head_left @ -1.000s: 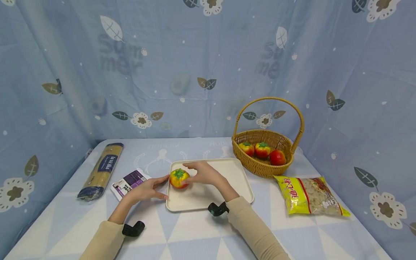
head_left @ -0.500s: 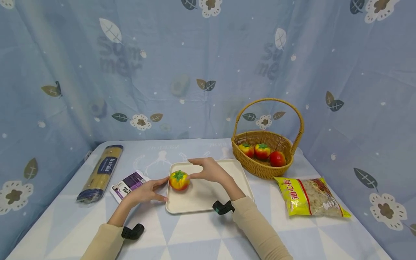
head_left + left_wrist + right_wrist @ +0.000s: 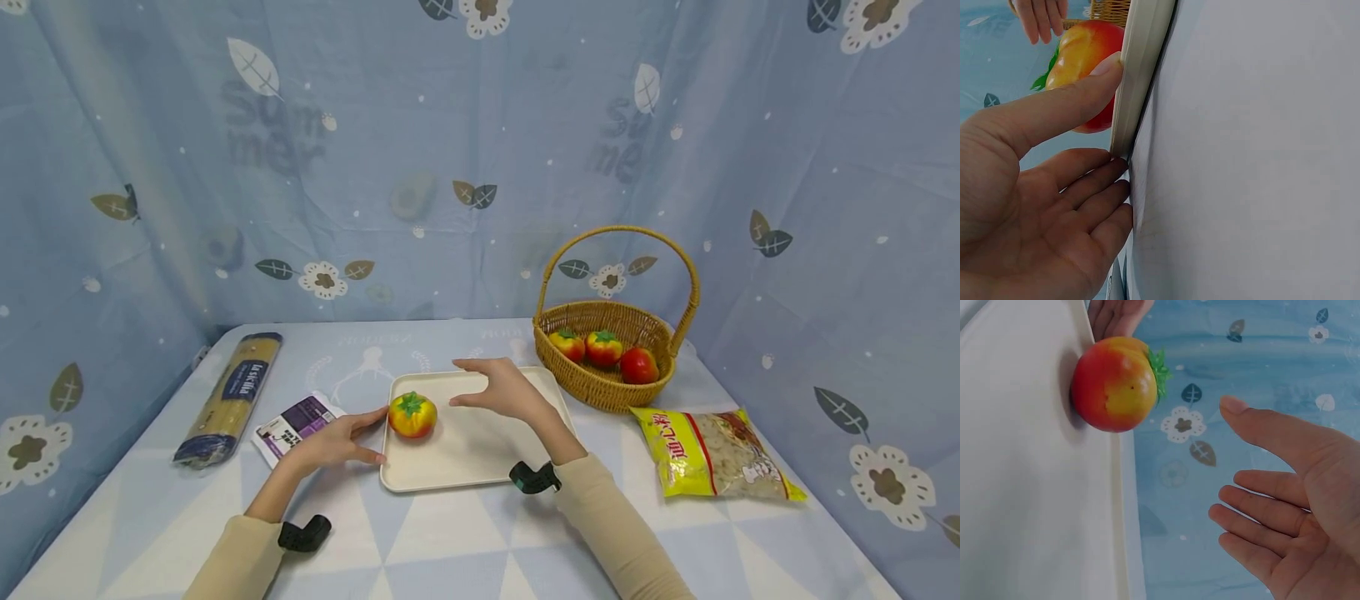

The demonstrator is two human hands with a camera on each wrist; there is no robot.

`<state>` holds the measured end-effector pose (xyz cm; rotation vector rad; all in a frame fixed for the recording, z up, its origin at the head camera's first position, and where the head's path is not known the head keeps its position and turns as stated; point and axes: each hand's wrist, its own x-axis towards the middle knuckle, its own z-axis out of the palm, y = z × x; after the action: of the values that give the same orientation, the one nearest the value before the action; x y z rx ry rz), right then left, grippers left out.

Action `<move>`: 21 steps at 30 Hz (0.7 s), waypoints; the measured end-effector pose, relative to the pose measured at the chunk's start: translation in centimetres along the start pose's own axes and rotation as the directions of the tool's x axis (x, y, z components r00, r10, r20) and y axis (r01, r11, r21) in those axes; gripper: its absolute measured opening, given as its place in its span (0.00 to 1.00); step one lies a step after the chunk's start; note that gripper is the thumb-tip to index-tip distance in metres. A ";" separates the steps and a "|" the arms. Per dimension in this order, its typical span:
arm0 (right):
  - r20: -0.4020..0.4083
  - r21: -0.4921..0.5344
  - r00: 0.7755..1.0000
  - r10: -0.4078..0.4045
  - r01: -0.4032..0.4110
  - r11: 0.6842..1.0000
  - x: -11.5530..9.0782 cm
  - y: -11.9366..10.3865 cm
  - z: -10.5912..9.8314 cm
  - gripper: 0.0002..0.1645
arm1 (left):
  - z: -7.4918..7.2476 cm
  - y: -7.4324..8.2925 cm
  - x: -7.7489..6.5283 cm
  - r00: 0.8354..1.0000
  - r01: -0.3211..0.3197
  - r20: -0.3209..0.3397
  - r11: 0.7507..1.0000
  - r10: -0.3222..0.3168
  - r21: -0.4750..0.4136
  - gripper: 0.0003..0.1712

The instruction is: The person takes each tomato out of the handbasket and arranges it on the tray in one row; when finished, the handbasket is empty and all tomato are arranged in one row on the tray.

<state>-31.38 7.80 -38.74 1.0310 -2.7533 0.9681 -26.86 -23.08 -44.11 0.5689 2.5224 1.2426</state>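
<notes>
A red-and-yellow tomato (image 3: 412,415) with a green leafy top sits at the left end of a cream rectangular tray (image 3: 480,467). My left hand (image 3: 341,442) is at the tray's left edge, its thumb and fingers spread apart. In the left wrist view the thumb tip (image 3: 1109,64) lies against the tray rim, and the other fingers reach the edge, extended. My right hand (image 3: 504,390) hovers over the middle of the tray, thumb and fingers apart with nothing between them. The right wrist view shows a gap between this hand (image 3: 1297,506) and the tomato (image 3: 1115,384).
A wicker basket (image 3: 592,390) with a tall handle, holding several similar fruits, stands back right. In front of it lies a yellow bag (image 3: 716,454) of pale food. On the left lie a spaghetti pack (image 3: 228,400) and a purple-and-white packet (image 3: 300,423), partly behind my left hand.
My right hand has moved off the tomato, back to the right over the tray. The tomato stays in place on the tray, and my left hand keeps its position at the edge.
</notes>
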 end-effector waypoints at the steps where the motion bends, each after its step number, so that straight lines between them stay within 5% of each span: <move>1: -0.005 -0.008 1.000 0.001 -0.001 1.000 -0.1 0.0 -0.2 0.40 | 0.0 0.0 0.0 1.000 -0.001 0.001 1.000 0.001 0.003 0.52; 21: -0.166 0.029 0.983 0.071 -0.067 0.997 -1.7 2.3 -5.0 0.38 | -0.1 0.1 -0.1 1.000 0.005 0.005 1.000 -0.005 0.009 0.52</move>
<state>-32.32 12.95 -36.41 0.8203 -2.6620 1.0460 -26.78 -23.11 -43.97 0.5669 2.5256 1.2270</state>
